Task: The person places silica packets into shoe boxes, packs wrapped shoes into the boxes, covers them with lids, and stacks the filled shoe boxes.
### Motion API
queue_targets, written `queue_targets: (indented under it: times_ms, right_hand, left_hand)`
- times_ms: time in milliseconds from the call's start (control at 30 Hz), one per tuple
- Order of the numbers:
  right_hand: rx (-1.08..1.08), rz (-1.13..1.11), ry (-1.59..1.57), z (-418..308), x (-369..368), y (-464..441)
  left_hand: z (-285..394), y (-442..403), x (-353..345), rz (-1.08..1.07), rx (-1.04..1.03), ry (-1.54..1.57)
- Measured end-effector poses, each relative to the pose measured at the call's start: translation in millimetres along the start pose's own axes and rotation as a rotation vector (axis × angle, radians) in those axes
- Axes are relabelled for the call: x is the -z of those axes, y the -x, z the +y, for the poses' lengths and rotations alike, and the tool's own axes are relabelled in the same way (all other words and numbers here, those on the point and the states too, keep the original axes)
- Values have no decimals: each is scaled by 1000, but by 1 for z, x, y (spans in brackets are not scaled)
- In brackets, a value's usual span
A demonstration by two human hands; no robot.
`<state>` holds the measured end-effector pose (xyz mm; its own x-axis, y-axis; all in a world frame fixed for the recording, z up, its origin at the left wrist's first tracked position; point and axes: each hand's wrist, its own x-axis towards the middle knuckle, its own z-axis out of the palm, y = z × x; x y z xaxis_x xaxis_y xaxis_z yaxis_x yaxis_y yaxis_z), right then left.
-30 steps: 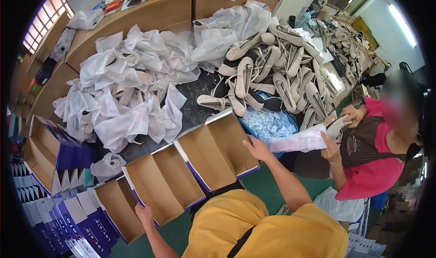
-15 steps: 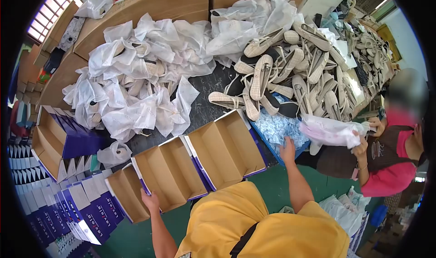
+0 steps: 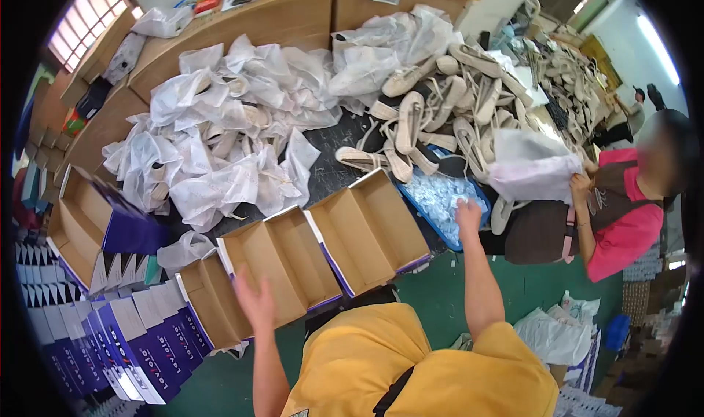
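Note:
Three open cardboard boxes with purple outsides stand in a row before me: a right one [image 3: 369, 232], a middle one [image 3: 280, 264] and a left one [image 3: 210, 300]. Over the edge between the left and middle boxes is my left hand [image 3: 255, 300], blurred, its fingers apart and holding nothing. A blue tray [image 3: 449, 239] of small clear-blue packets [image 3: 434, 197] lies beyond the right box. My right hand [image 3: 468, 215] is at the tray's packets, fingers bent together; whatever they hold is too small to make out.
Wrapped shoes [image 3: 220, 145] cover the table's left; bare beige shoes [image 3: 469, 109] are heaped at right. A co-worker [image 3: 623, 211] holds a white bag [image 3: 532, 171] beside the tray. Purple shoeboxes [image 3: 147, 344] stand at lower left, an open box [image 3: 77, 226] above them.
My left hand has come off the box edge and opened. My right hand went from the right box to the packets, and its fingers closed. The co-worker's white bag has spread out.

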<state>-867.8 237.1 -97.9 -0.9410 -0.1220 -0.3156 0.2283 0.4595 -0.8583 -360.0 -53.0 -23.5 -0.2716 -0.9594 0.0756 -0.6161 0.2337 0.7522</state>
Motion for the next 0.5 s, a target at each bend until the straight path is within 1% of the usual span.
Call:
queue_targets:
  times_ms: [33,67,100,133,200,233,333,367,400,433,467,500]
  right_hand:
    - [-35,-109,-369,-36,-20,48]
    - [-79,-215,-463,-67,-42,95]
    - [-125,-322,-557,-91,-67,140]
    - [-42,-419,-556,-102,-95,185]
    - [391,-641,-352,-116,-150,254]
    - [387,-662,-343,-127,-152,262]
    - [684,-361,-275,-163,-163,267]
    - [670,-334,-196,-162,-156,256]
    - [658,-304,-116,-161,-141,236]
    - [653,-309,-108,-143,-133,205]
    - [523,-315,225,-110,-130,166]
    - [377,-314,554,-87,-128,144]
  left_hand:
    - [24,2,-9,-158,140,358]
    - [51,8,-22,-318,280,712]
    - [97,10,-23,-434,434,865]
    - [115,13,-41,-509,582,1156]
    - [149,11,-58,-602,907,1494]
    - [141,8,-59,-578,914,1503]
    - [109,1,-76,-645,947,1586]
    - [103,-4,-69,-635,953,1586]
    - [94,-10,-59,-597,907,1519]
    - [84,-15,-51,-561,864,1453]
    - [71,-19,-46,-562,879,1453]
    - [54,-22,-43,-561,804,1269]
